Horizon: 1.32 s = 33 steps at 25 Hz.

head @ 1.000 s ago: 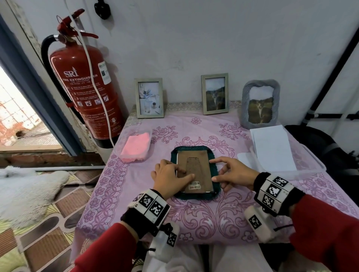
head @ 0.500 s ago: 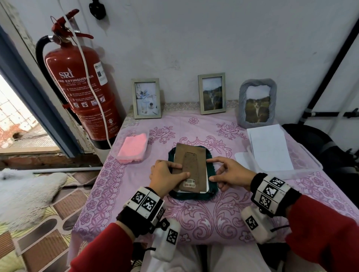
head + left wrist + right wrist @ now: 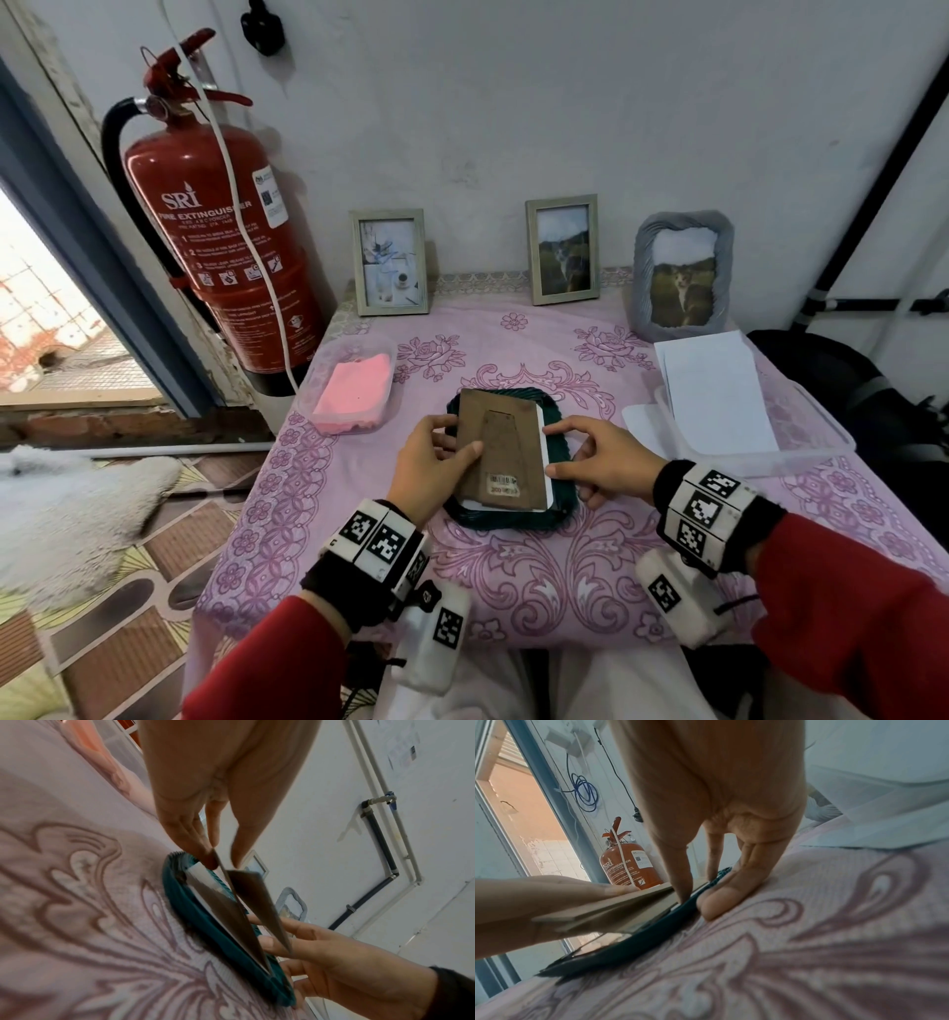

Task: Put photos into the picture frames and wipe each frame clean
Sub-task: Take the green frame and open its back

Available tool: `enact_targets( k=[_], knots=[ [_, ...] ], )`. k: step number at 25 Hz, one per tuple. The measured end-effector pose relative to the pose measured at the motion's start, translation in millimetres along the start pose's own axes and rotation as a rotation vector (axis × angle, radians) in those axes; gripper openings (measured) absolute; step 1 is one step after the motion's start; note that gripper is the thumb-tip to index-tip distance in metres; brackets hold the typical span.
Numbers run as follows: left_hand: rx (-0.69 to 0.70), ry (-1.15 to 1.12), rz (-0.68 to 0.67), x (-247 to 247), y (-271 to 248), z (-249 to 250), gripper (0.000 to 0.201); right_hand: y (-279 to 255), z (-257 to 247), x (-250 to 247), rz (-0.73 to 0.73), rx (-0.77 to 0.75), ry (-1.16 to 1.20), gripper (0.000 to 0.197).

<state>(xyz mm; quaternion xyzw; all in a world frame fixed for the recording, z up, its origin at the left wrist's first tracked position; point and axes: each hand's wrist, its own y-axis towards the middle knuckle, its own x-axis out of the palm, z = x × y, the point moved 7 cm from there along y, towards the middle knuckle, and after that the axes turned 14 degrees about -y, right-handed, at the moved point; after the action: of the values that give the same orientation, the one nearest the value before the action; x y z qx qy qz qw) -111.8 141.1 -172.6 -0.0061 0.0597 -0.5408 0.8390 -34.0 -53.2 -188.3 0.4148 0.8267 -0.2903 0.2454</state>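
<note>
A dark green picture frame (image 3: 513, 519) lies face down in the middle of the pink tablecloth (image 3: 565, 591). Over it sits its brown backing board (image 3: 506, 452) with a fold-out stand and a barcode sticker. My left hand (image 3: 459, 437) pinches the board's left edge and holds that side up off the frame (image 3: 218, 935). A white photo edge (image 3: 545, 462) shows under the board's right side. My right hand (image 3: 552, 449) rests with straight fingers on the frame's right rim; in the right wrist view its thumb (image 3: 682, 890) presses just inside the frame (image 3: 628, 943).
Three filled frames stand along the back wall: two grey-green ones (image 3: 390, 262) (image 3: 563, 249) and a grey padded one (image 3: 680, 277). A pink cloth in a clear tub (image 3: 354, 390) lies at the left. A clear box with white sheets (image 3: 719, 401) is at the right. A red fire extinguisher (image 3: 221, 231) hangs left of the table.
The backing board lay flat in the frame a second ago. My left hand has lifted its left side, and a white photo edge now shows on the right. My right hand has stayed at the frame's right rim.
</note>
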Motion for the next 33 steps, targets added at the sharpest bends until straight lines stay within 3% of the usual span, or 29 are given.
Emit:
enact_targets(
  k=[8,14,24,33],
  knots=[
    [-0.03,-0.136,0.008,-18,8,-7,0.031,0,0,1,0.003,0.004,-0.002,0.051],
    [-0.017,-0.235,0.08,-61,5,-3,0.029,0,1,0,0.007,0.015,0.009,0.05],
    [-0.068,-0.222,0.16,-138,-13,-17,0.03,1,0,0,-0.001,0.023,0.023,0.049],
    [-0.21,-0.161,0.133,-147,-23,-36,0.03,2,1,0,0.009,0.015,0.02,0.05]
  ],
)
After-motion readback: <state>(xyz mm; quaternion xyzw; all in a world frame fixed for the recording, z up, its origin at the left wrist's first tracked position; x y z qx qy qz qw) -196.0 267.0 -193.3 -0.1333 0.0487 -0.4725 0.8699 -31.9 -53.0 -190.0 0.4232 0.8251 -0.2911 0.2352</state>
